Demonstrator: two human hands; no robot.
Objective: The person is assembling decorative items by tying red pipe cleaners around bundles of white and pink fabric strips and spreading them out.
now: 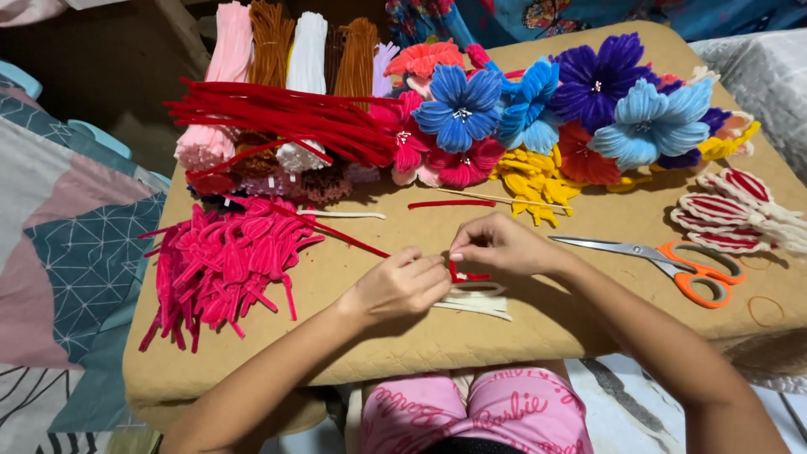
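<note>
While scissors lie near, both hands' fingers pinch a red pipe cleaner above the board.

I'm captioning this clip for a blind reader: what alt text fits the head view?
Left hand and right hand pinch a red pipe cleaner over a tan board, beside orange-handled scissors, pink pieces and fuzzy flowers.

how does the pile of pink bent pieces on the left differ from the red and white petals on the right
The pink pile is one solid colour; the red and white petals have red centres with white edges. The pink pieces lie heaped and tangled in a large mass, while the petals are few and lie flat side by side. The pink pieces are narrow folded strips; the petals are broad ovals. Both look fuzzy and rest on the tan board.
</note>
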